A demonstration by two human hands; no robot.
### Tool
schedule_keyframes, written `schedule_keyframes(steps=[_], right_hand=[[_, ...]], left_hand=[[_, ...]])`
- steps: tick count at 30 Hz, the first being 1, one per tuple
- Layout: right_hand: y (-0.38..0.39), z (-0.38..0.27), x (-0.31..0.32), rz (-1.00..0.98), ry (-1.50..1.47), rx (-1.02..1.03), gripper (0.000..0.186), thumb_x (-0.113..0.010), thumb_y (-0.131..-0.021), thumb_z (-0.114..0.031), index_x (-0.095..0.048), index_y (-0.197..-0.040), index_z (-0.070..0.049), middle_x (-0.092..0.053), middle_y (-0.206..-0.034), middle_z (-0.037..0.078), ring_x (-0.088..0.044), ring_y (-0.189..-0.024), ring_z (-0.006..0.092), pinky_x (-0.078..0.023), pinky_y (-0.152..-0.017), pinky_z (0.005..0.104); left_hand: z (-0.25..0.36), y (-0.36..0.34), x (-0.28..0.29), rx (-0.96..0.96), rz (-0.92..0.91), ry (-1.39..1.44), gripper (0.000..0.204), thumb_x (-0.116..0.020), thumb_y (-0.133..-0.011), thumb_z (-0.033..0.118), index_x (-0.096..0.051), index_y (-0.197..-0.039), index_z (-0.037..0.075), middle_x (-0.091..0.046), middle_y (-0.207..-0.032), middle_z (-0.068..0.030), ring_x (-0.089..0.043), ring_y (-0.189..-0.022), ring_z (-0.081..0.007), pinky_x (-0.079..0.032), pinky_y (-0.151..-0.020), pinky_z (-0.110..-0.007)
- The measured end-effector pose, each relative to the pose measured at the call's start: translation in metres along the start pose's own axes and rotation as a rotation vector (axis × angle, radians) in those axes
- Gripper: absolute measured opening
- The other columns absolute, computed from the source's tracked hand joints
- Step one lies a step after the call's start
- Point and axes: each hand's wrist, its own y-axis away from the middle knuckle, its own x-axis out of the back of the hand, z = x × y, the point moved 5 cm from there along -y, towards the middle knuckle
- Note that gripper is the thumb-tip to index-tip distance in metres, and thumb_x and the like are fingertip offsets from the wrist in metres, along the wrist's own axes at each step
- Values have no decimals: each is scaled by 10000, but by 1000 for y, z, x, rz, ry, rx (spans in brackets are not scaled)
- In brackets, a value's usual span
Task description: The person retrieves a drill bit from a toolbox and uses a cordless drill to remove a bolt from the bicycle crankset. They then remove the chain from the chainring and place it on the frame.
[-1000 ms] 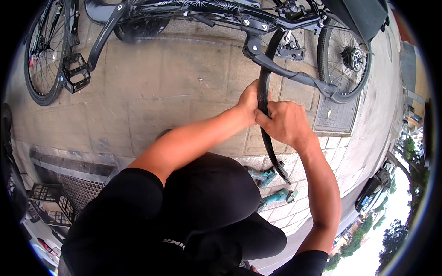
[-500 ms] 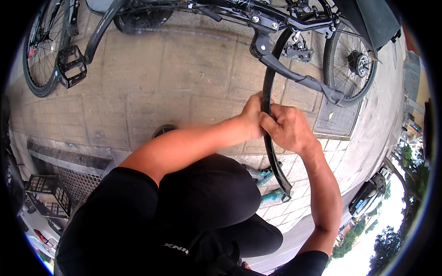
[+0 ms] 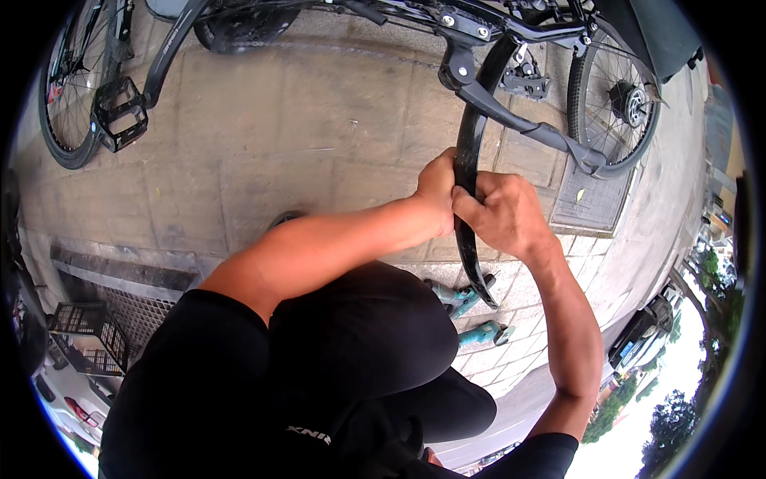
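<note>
A long, curved black mudguard [image 3: 471,144] hangs down from the bicycle frame [image 3: 407,16], its upper end passing behind the grey kickstand [image 3: 527,126]. My left hand [image 3: 437,191] is closed round its left edge at mid-length, fingers partly hidden behind it. From the right, my right hand [image 3: 507,209] grips it at about the same height, thumb pressed on the edge and the other fingers curled. Below both hands, the mudguard's narrow lower tip points down beside two teal power tools [image 3: 481,334] on the paving. A rear derailleur [image 3: 525,81] shows beside its upper part.
A spoked wheel [image 3: 618,104] stands at the upper right, near a metal ground cover [image 3: 589,199]. On the left are another wheel [image 3: 68,120] and a black pedal [image 3: 120,116]. A black plastic crate [image 3: 88,335] sits lower left. A dark car [image 3: 642,331] is on the right.
The mudguard has twisted, showing more of its broad face, and its lower tip has moved up. Both hands keep their grip. More of the teal tools shows below the tip.
</note>
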Motion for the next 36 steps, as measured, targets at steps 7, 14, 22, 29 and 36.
schedule_keyframes(steps=[7,14,22,29,36], right_hand=[[-17,6,-17,53,-36,4,340,-686,-875,-325,-698,-782,2,-666,-716,240,-682,-722,428,-550,-694,467],[-27,-4,-24,105,103,135,377,-704,-878,-362,-676,-755,-7,-653,-666,243,-677,-650,434,-548,-596,475],[-31,13,-14,-34,-30,61,405,-705,-944,-337,-670,-794,37,-613,-655,178,-619,-623,225,-500,-617,386],[-52,28,-2,-7,-314,-12,419,-645,-1019,-369,-672,-901,32,-672,-699,174,-682,-652,308,-533,-655,428],[-30,22,11,-15,68,50,349,-625,-978,-324,-707,-875,0,-695,-779,239,-692,-762,403,-555,-749,469]], left_hand=[[16,-9,7,-102,46,-105,290,-482,-1036,247,-550,-799,95,-514,-752,-28,-526,-641,-181,-465,-602,-358],[40,-25,24,-797,108,-1223,131,-587,-922,127,-614,-918,-1,-684,-821,-182,-685,-773,-240,-531,-667,-406],[22,-30,22,-40,73,-104,259,-468,-1070,294,-640,-1039,103,-677,-913,-40,-679,-844,-185,-578,-763,-357],[15,-22,1,130,-231,-218,339,-416,-1079,424,-573,-924,167,-581,-778,0,-558,-685,-180,-453,-654,-368],[24,-48,-29,115,-187,-31,443,-529,-1018,463,-509,-660,204,-537,-634,14,-541,-585,-164,-460,-565,-364]])
